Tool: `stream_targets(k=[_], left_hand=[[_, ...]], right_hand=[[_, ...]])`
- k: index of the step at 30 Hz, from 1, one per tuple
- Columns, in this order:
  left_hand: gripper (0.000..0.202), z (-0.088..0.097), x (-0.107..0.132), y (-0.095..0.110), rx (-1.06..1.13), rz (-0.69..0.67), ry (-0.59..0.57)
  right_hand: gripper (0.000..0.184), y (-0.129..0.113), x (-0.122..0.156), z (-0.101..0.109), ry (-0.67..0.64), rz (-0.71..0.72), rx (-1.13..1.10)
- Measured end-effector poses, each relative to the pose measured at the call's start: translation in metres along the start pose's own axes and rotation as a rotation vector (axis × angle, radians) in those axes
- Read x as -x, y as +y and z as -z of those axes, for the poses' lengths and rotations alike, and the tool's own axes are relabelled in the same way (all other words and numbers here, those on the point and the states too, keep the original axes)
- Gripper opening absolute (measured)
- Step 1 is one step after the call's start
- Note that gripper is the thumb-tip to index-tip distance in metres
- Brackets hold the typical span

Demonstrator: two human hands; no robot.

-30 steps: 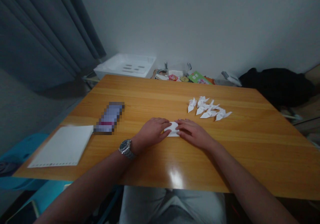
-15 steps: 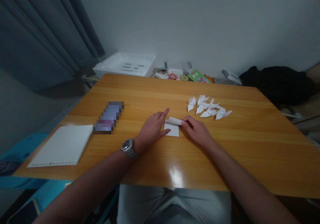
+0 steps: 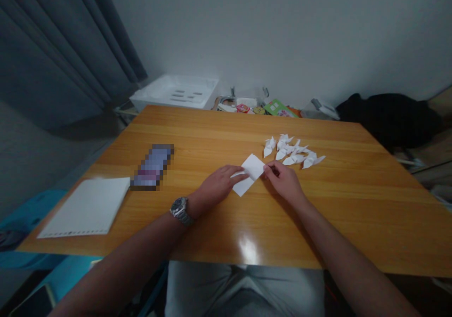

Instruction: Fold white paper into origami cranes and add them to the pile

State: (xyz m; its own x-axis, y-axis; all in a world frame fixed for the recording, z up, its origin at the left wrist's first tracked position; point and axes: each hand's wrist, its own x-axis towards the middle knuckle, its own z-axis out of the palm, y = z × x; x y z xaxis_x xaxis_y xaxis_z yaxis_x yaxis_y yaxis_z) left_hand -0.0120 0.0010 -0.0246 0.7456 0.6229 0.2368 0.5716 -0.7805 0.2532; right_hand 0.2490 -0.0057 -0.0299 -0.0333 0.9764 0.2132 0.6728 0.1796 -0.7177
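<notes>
A small white sheet of paper is lifted off the wooden table, tilted as an unfolded rectangle. My left hand, with a metal watch on its wrist, pinches the sheet's left edge. My right hand pinches its right corner. Just beyond my right hand lie several white folded paper cranes in a loose cluster.
A white pad of paper lies at the table's left front, a blurred-out flat object beside it. Behind the table are a white plastic tray, small colourful clutter and a black bag. Grey curtains hang at the left.
The paper was pressed flat under both hands, then its top flap was lifted; now it is opened out and raised off the table between both hands.
</notes>
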Motion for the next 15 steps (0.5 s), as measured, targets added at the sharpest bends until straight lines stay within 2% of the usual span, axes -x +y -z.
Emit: stream_targets(k=[4, 6, 10, 15], left_hand=[[0.052, -0.002, 0.002, -0.003, -0.014, -0.009, -0.055], [0.053, -0.001, 0.003, -0.004, -0.019, -0.006, -0.067], [0.056, 0.001, 0.002, -0.003, -0.020, 0.010, -0.084], [0.049, 0.005, 0.000, 0.001, 0.001, 0.026, -0.083]], right_hand=[[0.026, 0.004, -0.001, 0.001, -0.014, 0.028, 0.145], [0.024, 0.005, -0.001, 0.002, 0.008, 0.093, 0.200], [0.032, -0.002, 0.000, 0.001, 0.030, 0.334, 0.279], [0.035, -0.009, 0.006, -0.008, -0.129, 0.583, 0.342]])
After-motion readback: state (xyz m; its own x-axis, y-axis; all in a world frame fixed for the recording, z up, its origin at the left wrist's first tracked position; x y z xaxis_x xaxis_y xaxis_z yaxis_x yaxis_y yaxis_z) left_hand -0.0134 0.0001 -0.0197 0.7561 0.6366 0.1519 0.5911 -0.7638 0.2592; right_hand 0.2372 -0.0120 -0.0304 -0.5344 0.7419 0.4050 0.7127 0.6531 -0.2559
